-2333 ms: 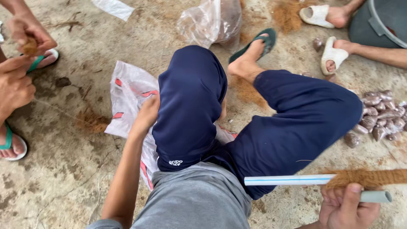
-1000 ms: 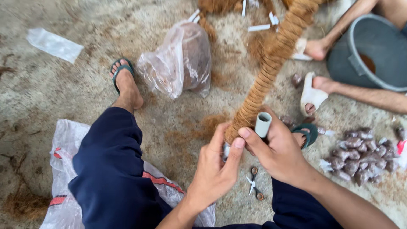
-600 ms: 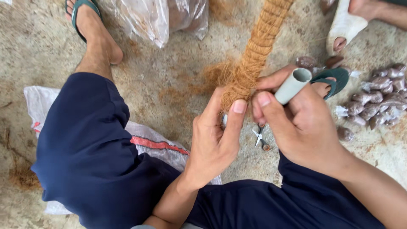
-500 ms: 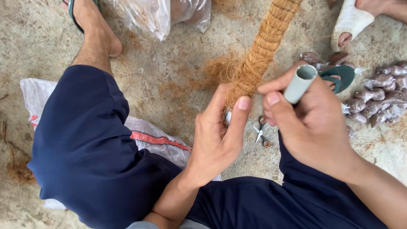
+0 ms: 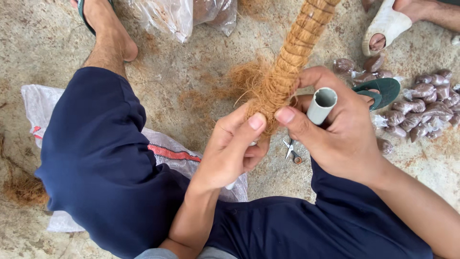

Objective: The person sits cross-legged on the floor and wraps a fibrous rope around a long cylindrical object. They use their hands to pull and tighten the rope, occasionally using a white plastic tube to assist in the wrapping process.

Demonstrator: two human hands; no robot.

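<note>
We sit on the ground, legs apart, work held up between the knees. L hand (image 5: 230, 148) closed round the loose lower end of the coir-wrapped pole (image 5: 292, 52), thumb pressed on the frayed fibre, prob. to keep the winding from slipping; something pale pokes out under the palm, can't tell what. R hand (image 5: 335, 129) just beside L, thumb meeting it at the fibre end, fingers clamped on a short grey pipe (image 5: 320, 105), open mouth tilted up toward us. Pole runs away from both hands, up and out of view, wound tight in ribs further up, fuzzy only near the grip.

Small scissors (image 5: 291, 149) lie on the ground right under the hands, in easy reach. Pile of small brown-filled bags (image 5: 421, 108) beyond the R hand, near a green sandal (image 5: 378, 91). Clear plastic bag (image 5: 187, 14) far side of L hand. White woven sack (image 5: 43, 110) under our L leg, serving as a seat mat.

Surface: rough concrete floor (image 5: 43, 43), stained, dusted w/ coir fluff. Another person's foot in a white sandal (image 5: 383, 29) top right.
</note>
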